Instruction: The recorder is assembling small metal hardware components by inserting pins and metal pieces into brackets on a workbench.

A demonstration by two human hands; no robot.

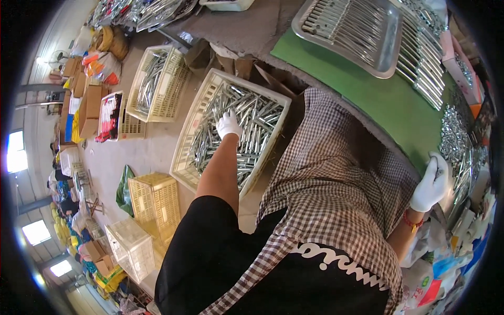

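My left hand [229, 125], in a white glove, reaches down into a cream plastic crate [181, 152] full of loose shiny metal rods [257, 123]. Its fingers look apart and rest on the heap, with no rod lifted. My right hand [431, 184], also gloved in white, is at the edge of the green-topped table [367, 113]. There the fingers are curled together, and whatever they may hold is hidden. Beside that hand lies a pile of small shiny metal parts [455, 134].
A steel tray [386, 68] of lined-up metal rods sits on the table, beside a row of thicker rods [422, 71]. A pink box [462, 68] stands at the far right. On the floor are another crate of rods [157, 84] and a yellow crate [155, 202].
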